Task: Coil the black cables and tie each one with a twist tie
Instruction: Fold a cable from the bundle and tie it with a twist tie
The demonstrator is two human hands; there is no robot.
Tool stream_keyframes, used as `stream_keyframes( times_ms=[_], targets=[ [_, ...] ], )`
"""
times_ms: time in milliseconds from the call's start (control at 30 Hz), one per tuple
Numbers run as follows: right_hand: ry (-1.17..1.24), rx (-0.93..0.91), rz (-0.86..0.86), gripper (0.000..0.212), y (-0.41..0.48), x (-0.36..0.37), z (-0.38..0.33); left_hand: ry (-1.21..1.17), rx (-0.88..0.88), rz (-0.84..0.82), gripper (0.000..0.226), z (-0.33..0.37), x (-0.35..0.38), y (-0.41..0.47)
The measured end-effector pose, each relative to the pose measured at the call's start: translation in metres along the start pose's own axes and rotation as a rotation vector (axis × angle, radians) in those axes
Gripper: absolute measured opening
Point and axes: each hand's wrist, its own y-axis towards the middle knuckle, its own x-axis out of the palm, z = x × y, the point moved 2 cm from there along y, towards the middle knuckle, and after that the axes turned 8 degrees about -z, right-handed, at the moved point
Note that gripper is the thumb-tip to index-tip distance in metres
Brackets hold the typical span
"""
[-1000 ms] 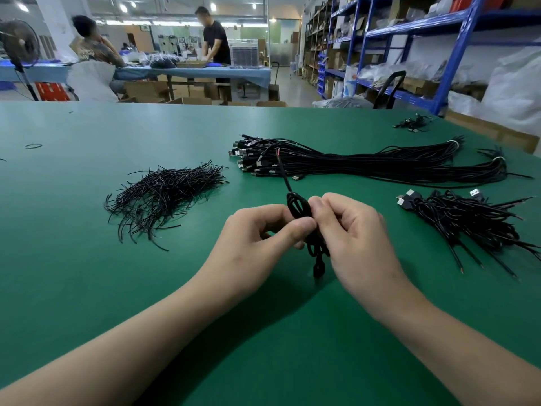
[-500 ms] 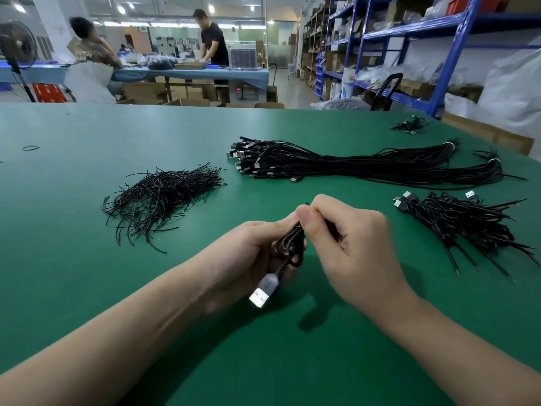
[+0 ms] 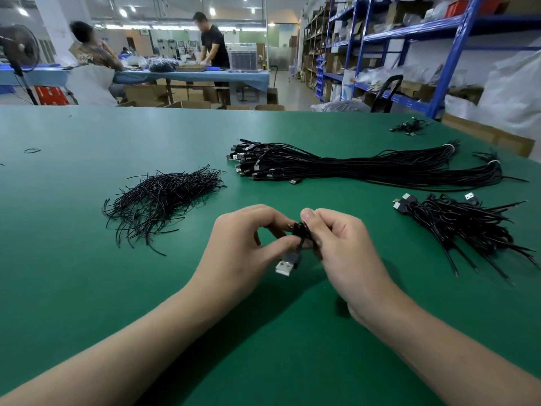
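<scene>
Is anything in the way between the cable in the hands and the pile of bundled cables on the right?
Nothing visible. The left hand and right hand both pinch the coiled cable, and only bare green table lies between it and the pile on the right.

A small coiled black cable (image 3: 303, 234) is held above the desk, its silver USB plug (image 3: 286, 265) hanging down toward the viewer.

Green table (image 3: 87, 273) bears twist ties (image 3: 164, 197), straight cable bundles (image 3: 366, 168), coiled cables (image 3: 462, 227).
</scene>
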Motion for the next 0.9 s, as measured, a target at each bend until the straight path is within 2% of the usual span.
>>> stream_keyframes(
  times_ms=[133,233,367,467,567,700,767,900],
  targets=[
    [-0.288,-0.136,0.047,0.048,-0.002,-0.005,-0.007,-0.094,-0.008,-0.083,0.008,0.004,0.003,-0.002],
    [-0.332,-0.209,0.049,0.044,-0.003,-0.009,-0.011,-0.118,0.026,-0.096,0.025,0.007,0.003,-0.002],
    [-0.337,-0.313,0.035,0.046,-0.005,-0.009,-0.016,-0.489,-0.191,-0.31,0.052,-0.002,0.008,-0.002],
    [-0.359,-0.363,0.021,0.046,-0.006,-0.008,-0.019,-0.69,-0.291,-0.422,0.046,-0.002,0.009,-0.002],
    [-0.337,-0.323,-0.012,0.047,-0.003,-0.009,-0.015,-0.677,-0.288,-0.39,0.045,-0.004,0.011,-0.002],
    [-0.167,-0.089,-0.108,0.058,0.001,-0.011,-0.006,-0.59,-0.235,-0.211,0.04,0.0,0.013,0.001],
    [-0.117,-0.015,-0.14,0.061,0.002,-0.01,-0.008,-0.563,-0.221,-0.176,0.045,0.002,0.012,0.001],
    [0.033,0.074,-0.231,0.036,0.005,-0.015,-0.016,-0.508,-0.265,-0.176,0.046,-0.003,0.012,0.005]
  ],
)
